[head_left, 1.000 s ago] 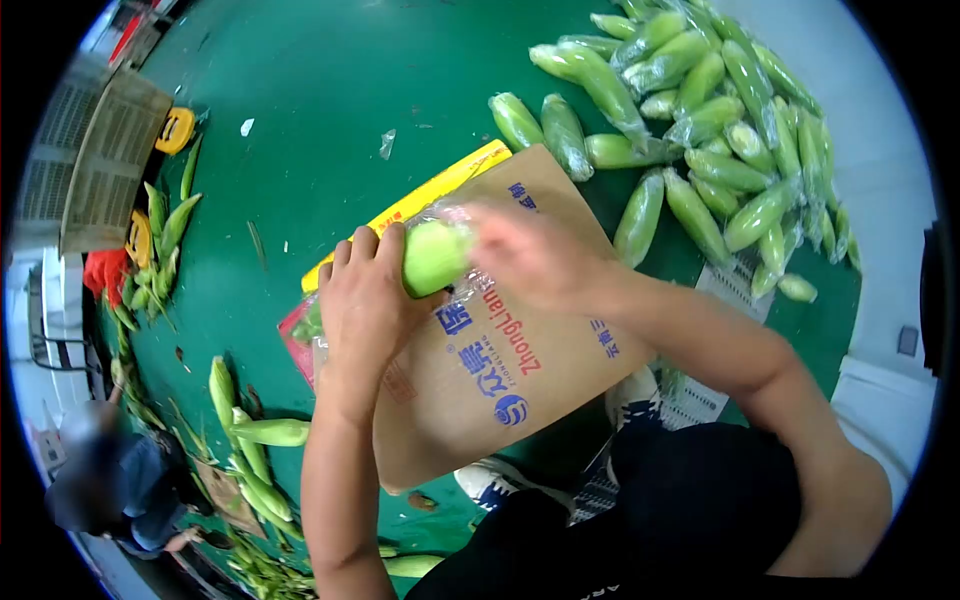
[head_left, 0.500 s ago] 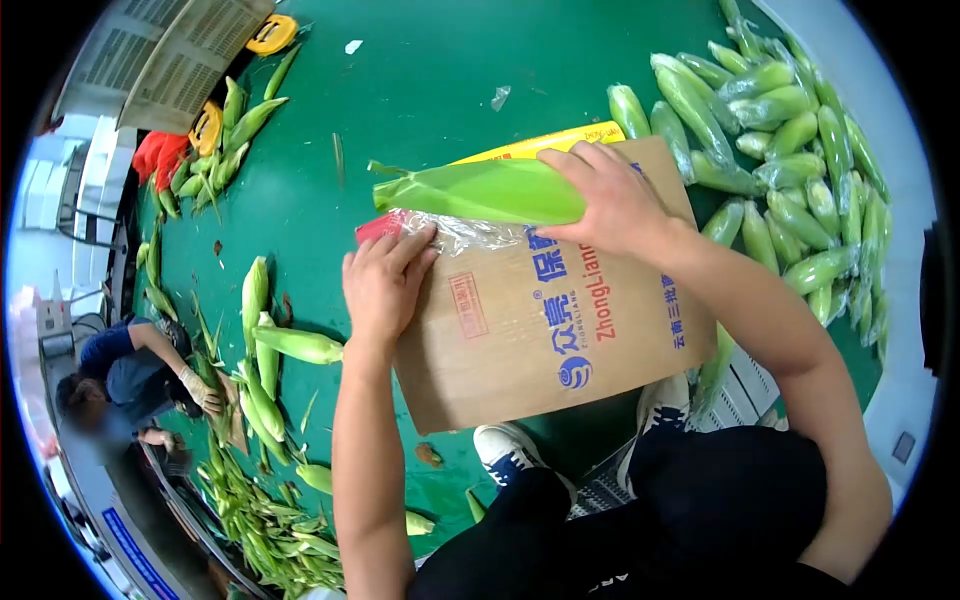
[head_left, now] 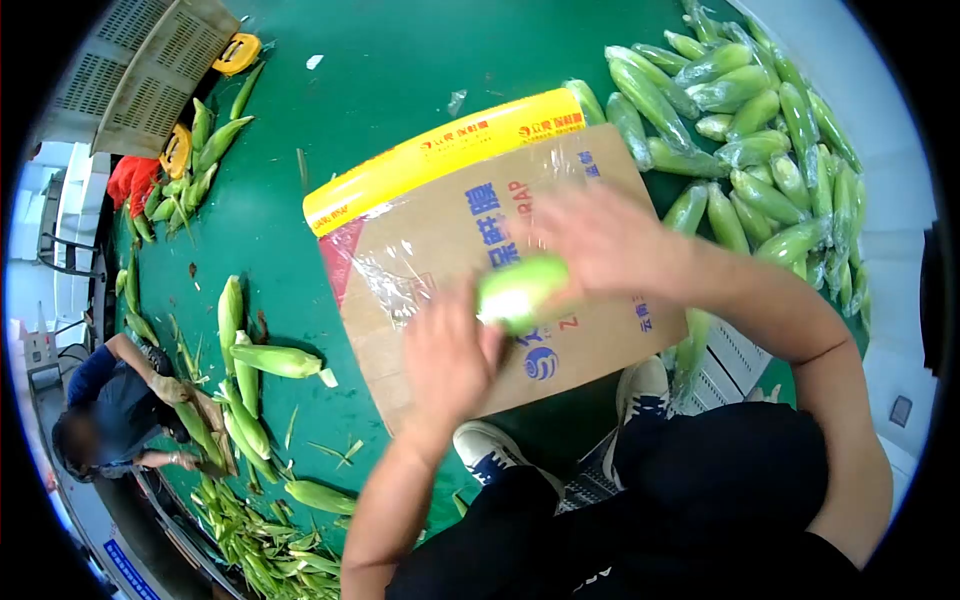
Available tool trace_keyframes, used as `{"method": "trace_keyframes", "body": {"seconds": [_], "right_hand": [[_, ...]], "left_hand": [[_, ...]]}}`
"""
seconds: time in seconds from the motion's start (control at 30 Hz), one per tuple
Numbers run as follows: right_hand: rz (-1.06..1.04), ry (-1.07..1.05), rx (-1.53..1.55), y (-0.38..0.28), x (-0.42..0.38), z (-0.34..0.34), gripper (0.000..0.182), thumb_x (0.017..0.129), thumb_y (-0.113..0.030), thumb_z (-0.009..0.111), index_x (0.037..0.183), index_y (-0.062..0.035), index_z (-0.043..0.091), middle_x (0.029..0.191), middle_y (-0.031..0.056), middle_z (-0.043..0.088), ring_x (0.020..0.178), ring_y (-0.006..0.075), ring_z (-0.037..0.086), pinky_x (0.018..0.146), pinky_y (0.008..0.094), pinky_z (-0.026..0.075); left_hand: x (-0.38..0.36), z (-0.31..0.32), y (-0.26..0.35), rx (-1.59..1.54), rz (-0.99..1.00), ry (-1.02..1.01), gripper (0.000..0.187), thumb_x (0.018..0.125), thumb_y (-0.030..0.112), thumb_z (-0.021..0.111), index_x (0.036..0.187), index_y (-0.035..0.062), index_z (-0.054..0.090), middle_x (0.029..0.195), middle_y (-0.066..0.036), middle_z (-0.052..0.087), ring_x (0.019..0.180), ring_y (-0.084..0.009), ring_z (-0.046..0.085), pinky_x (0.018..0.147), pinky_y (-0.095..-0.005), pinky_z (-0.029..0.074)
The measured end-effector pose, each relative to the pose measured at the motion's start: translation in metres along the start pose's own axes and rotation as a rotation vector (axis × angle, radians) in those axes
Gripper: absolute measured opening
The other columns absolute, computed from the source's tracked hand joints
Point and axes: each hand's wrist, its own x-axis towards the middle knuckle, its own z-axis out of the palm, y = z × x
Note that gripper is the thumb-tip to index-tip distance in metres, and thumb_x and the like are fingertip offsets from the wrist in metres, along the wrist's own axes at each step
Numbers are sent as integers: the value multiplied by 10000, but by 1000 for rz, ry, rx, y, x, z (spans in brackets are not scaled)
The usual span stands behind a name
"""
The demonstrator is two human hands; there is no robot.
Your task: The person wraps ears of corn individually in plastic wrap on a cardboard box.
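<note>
A green ear of corn [head_left: 522, 290] lies crosswise between my hands, over the printed side of a cardboard box [head_left: 620, 340]. My left hand [head_left: 448, 350] is closed at the corn's left end, with the fingers partly blurred. The palm side of my right hand [head_left: 610, 245] is at the corn's right end, and its fingers are smeared by motion over the box. Along the far edge of the box lies a yellow roll of cling film [head_left: 440, 150]. Clear film [head_left: 400, 250] shines across the cardboard below the roll.
Many film-wrapped ears of corn [head_left: 765, 150] are piled at the right. Unwrapped ears [head_left: 278, 361] lie on the green floor at the left, near a heap of husks [head_left: 260, 535]. A co-worker [head_left: 120, 400] handles corn there. Plastic crates [head_left: 150, 70] stand at the upper left.
The corn has come towards me, down the box from the film's far end, with both hands along. The yellow roll now shows in full. The co-worker's hands have shifted, and the view has turned slightly.
</note>
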Motion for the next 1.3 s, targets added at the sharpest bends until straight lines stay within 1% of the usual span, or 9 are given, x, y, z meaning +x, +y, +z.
{"method": "trace_keyframes", "body": {"seconds": [0.1, 0.23, 0.37, 0.5, 0.53, 0.63, 0.87, 1.23, 1.3], "right_hand": [[176, 114, 158, 29, 57, -6, 766, 861, -622, 704, 1387, -85, 557, 1290, 187, 568, 1198, 377, 569, 987, 470, 492], [108, -43, 106, 45, 93, 13, 756, 804, -532, 804, 1327, -40, 565, 1265, 178, 580, 1166, 380, 588, 977, 469, 505], [240, 13, 347, 50, 91, 22, 749, 752, -431, 872, 1293, -15, 563, 1212, 204, 631, 1122, 407, 626, 949, 480, 527], [216, -549, 727, 23, 59, -8, 689, 879, -515, 750, 1310, -7, 573, 1231, 277, 661, 1166, 429, 628, 1004, 488, 507], [141, -693, 661, 30, 67, -20, 617, 984, -503, 630, 1380, -34, 561, 1268, 258, 656, 1216, 419, 604, 1059, 477, 473], [-119, 72, 724, 60, 96, 34, 579, 1021, -457, 574, 1498, -136, 512, 1453, 167, 591, 1363, 371, 534, 1132, 510, 425], [-395, -75, 154, 39, 101, 87, 648, 997, -535, 547, 1598, -336, 405, 1692, -142, 312, 1594, 168, 207, 1282, 573, 160], [-384, 78, 208, 21, 84, 98, 655, 1023, -574, 487, 1575, -224, 458, 1692, -32, 337, 1594, 181, 209, 1286, 585, 89], [-418, 31, 571, -11, 45, 90, 757, 987, -632, 521, 1517, -91, 503, 1466, 150, 543, 1383, 307, 485, 1148, 564, 350]], "left_hand": [[106, 0, -48, 502, 42, 329, 576, 997, 471, 608, 1411, 71, 588, 1364, -224, 626, 1267, -405, 584, 1074, -488, 441], [174, -53, -38, -172, -252, -80, 393, 1010, 384, 639, 1215, 53, 696, 1208, -162, 706, 1158, -328, 664, 968, -408, 523], [134, -29, -28, 314, 290, 97, 506, 919, 258, 691, 1393, 108, 593, 1329, -127, 668, 1169, -324, 656, 994, -449, 496], [87, -34, -8, 219, 245, -198, 663, 748, 166, 767, 1380, 99, 579, 1188, -119, 716, 989, -325, 696, 896, -465, 543], [82, -35, -2, 165, 180, -278, 654, 730, 168, 781, 1353, 95, 594, 1125, -115, 730, 965, -338, 704, 869, -463, 552], [88, -42, 3, 16, 37, -473, 654, 680, 182, 825, 1293, 95, 615, 1041, -161, 740, 950, -390, 705, 833, -474, 563], [104, -54, -4, -256, -36, -773, 689, 670, 212, 802, 1316, 66, 611, 977, -222, 741, 954, -445, 695, 867, -502, 557], [-55, -18, 47, -437, 238, -1593, 748, 737, 248, 831, 1361, 24, 482, 1101, -280, 686, 1072, -456, 666, 890, -489, 536], [-58, -37, 9, -682, 19, -1544, 958, 772, 232, 832, 1529, 5, 291, 1238, -314, 624, 1141, -429, 654, 943, -457, 526]]}}
